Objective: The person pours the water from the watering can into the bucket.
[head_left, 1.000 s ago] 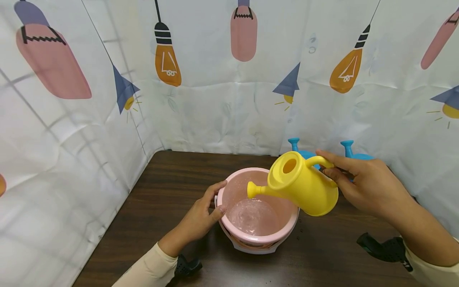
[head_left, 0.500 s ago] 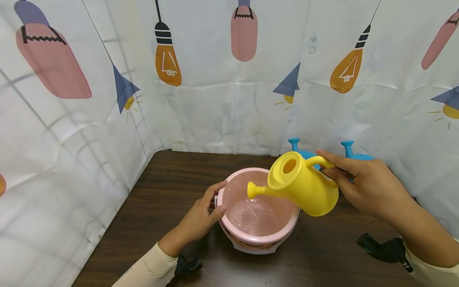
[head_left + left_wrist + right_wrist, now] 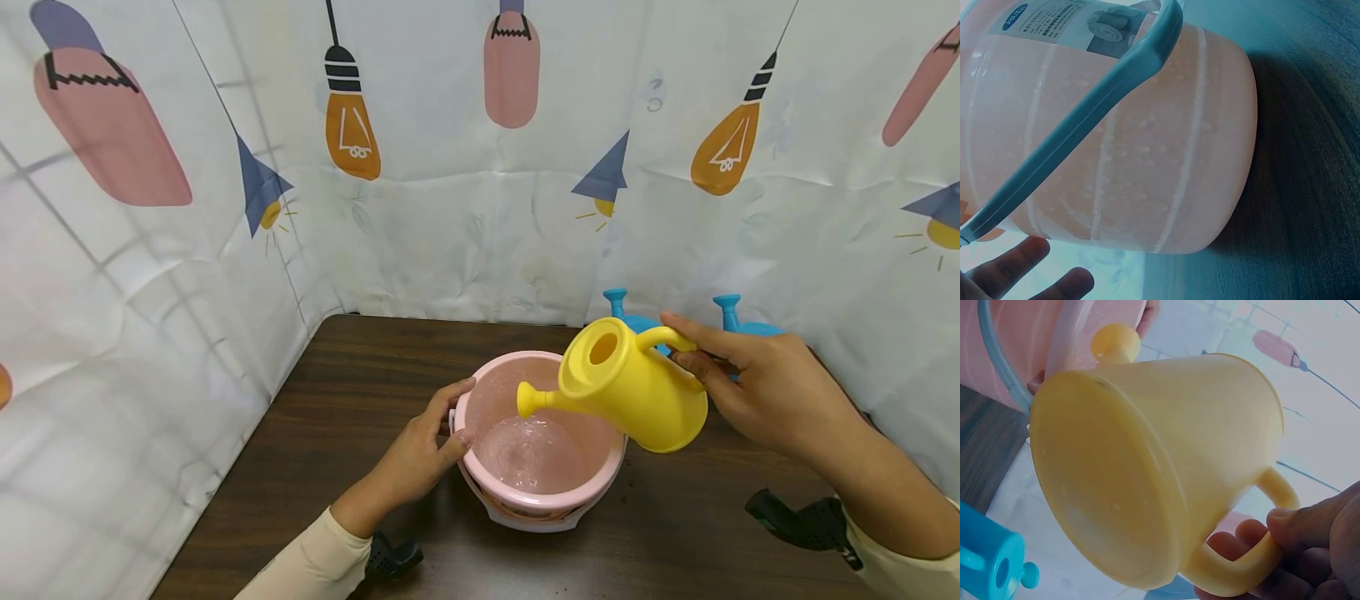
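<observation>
My right hand grips a yellow watering can by its handle, thumb on the handle in the right wrist view. The can hangs tilted over a pink bucket, its round sprinkler head above the opening and apart from the rim. Rippling water lies in the bucket, with bright drops below the sprinkler head. At the bucket's left side, my left hand holds the rim with thumb and index finger. Two other fingertips show beside the bucket wall in the left wrist view.
Two blue watering cans stand at the table's back right, partly hidden by the yellow can and right hand. A grey bail handle hangs down the bucket's side. Patterned cloth borders the dark wooden table.
The ripples and splashes in the bucket have shifted. Both hands, the yellow watering can and the bucket stay almost exactly where they were.
</observation>
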`<action>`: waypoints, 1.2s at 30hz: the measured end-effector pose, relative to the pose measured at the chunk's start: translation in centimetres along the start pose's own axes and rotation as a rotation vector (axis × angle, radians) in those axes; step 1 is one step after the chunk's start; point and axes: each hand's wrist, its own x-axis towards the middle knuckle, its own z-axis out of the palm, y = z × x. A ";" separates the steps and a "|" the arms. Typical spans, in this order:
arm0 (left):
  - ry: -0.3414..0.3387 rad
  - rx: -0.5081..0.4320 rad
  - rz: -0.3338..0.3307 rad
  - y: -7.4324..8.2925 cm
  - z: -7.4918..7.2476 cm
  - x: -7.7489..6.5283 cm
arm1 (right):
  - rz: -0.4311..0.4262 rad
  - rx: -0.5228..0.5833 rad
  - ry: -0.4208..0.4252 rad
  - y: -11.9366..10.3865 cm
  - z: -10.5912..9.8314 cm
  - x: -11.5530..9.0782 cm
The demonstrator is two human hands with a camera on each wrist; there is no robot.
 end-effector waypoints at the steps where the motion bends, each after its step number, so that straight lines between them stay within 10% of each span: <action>1: 0.000 0.001 0.000 0.0 0.0 0.0 | -0.002 0.002 0.000 0.0 0.0 0.0; 36: 0.003 0.010 -0.006 0.1 0.0 0.0 | -0.050 0.046 0.004 -1.0 0.2 1.0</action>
